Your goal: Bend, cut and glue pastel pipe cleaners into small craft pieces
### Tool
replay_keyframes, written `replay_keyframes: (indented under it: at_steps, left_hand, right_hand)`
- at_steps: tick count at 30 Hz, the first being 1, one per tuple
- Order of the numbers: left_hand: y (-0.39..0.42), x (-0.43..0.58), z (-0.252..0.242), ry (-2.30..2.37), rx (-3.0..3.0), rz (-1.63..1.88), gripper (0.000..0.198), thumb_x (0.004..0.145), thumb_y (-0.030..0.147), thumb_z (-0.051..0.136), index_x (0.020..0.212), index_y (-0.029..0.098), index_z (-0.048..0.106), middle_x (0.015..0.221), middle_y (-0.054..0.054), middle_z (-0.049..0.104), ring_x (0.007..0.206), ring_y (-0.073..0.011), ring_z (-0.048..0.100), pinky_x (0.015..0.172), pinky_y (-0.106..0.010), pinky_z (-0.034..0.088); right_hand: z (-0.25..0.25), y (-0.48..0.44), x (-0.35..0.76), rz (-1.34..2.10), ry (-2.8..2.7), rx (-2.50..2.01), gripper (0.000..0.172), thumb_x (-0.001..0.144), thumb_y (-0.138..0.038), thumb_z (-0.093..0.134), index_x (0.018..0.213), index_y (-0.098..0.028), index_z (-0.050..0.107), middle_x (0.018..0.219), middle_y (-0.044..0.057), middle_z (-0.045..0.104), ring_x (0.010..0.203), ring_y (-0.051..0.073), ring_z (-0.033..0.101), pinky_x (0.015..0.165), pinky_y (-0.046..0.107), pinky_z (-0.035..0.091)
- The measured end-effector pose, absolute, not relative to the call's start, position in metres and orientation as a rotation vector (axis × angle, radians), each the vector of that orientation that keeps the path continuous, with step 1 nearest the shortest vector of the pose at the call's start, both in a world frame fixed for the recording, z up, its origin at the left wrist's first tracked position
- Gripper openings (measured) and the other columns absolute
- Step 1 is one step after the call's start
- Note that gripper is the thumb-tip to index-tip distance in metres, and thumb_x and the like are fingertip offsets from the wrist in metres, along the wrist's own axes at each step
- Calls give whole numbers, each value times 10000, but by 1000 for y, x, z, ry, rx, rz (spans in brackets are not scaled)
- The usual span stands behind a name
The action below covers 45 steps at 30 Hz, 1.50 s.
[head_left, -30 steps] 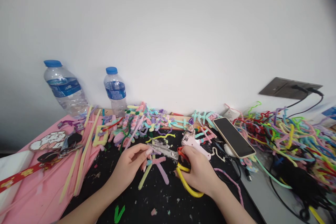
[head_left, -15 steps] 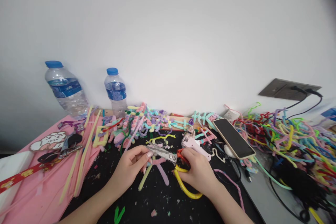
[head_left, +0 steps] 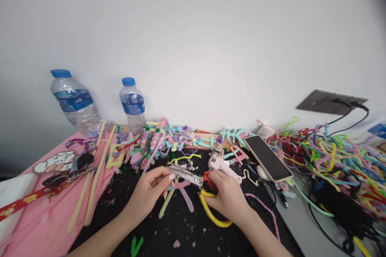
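My right hand [head_left: 224, 192] grips a pair of scissors [head_left: 186, 175] with red and yellow handles, the blades pointing left. Thumb and fingers of my left hand [head_left: 155, 188] are pinched together at the blade tips. Just below the blades is a pipe-cleaner piece [head_left: 181, 185] with a pink band and yellow-green and purple legs angling down over the black mat; its upper part is hidden behind the left fingers and the scissors. My left fingers appear closed on this piece. Lying behind my right hand is a pale pink glue gun [head_left: 224, 167].
Colourful pipe cleaners [head_left: 177, 138] heap along the wall, with a larger tangle [head_left: 334, 148] at right. Two water bottles [head_left: 132, 106] stand at left. A phone [head_left: 268, 158] lies right of the glue gun. Keys [head_left: 79, 172] and long strips [head_left: 99, 176] rest on pink sheets [head_left: 33, 225].
Almost nothing differs. Both hands and the scissors hold the same place, and the whole view has shifted very slightly.
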State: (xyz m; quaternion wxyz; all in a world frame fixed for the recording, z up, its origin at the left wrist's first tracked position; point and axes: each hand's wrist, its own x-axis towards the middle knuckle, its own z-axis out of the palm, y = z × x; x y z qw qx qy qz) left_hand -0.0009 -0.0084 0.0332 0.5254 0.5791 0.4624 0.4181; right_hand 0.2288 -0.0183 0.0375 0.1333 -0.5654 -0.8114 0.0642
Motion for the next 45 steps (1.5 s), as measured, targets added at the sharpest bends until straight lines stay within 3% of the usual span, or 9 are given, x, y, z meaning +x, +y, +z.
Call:
replay_keyframes:
  at_steps: [14,22,45]
  left_hand:
    - [-7,0,34,1116,1331,1004,260,813,394,564,712,162,625,516,44,496,460,-105,439,504,-224,390]
    - [-7,1,31,1037,1215,1047,254,850,387,556,743,162,608,460,72,447,459,-94,404,526,-215,357]
    - [-4,-2,25,1064,1367,989,296,862,377,506,653,171,549,486,66,448,475,-103,417,531,-219,340]
  right_hand:
    - [43,-16,234,355,-2194,-1728,325,731,-302,621,648,-224,316,633,-29,472,578,144,414,527,250,266]
    - [46,-24,221,535,-2204,-1684,321,649,-281,638,744,-231,335,766,-6,529,649,163,434,569,256,284]
    - [46,-25,219,551,-2288,-1674,399,677,-341,668,649,-213,291,677,-43,455,577,112,341,528,239,181]
